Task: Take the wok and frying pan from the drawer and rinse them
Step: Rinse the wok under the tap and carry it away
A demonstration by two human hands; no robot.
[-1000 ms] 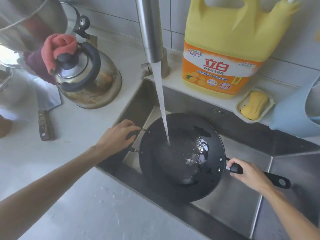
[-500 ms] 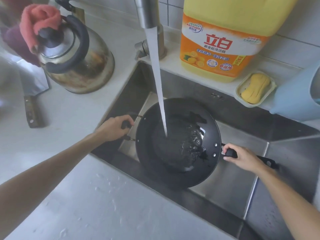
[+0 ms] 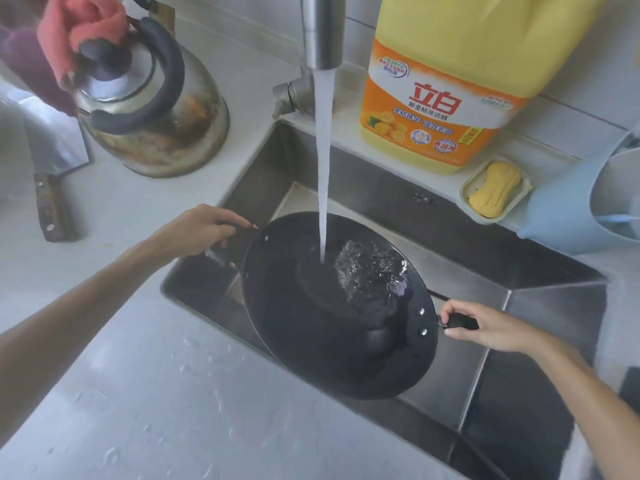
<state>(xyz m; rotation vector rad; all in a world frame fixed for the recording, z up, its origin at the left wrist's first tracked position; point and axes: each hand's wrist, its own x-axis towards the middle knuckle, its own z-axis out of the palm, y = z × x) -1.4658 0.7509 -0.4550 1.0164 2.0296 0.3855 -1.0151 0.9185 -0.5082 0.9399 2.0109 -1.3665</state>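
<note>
A black wok (image 3: 311, 348) hangs over the steel sink (image 3: 540, 299), tilted down toward its right side. Water from the tap (image 3: 322, 29) streams into its middle and pools, rippling, toward the right wall of the wok. My left hand (image 3: 197, 232) grips the small helper handle on the wok's left rim. My right hand (image 3: 485, 327) is closed on the long black handle (image 3: 462, 321) at the right rim. No frying pan is in view.
A steel kettle (image 3: 156, 109) with a pink cloth (image 3: 79, 29) on its lid stands on the counter at left, a cleaver (image 3: 52, 174) beside it. Behind the sink are a yellow detergent jug (image 3: 446, 81), a soap dish (image 3: 495, 190) and a pale blue basin (image 3: 568, 206).
The wok has tipped further toward the right and the water in it has run to that side. Both hands have kept their grip on the handles.
</note>
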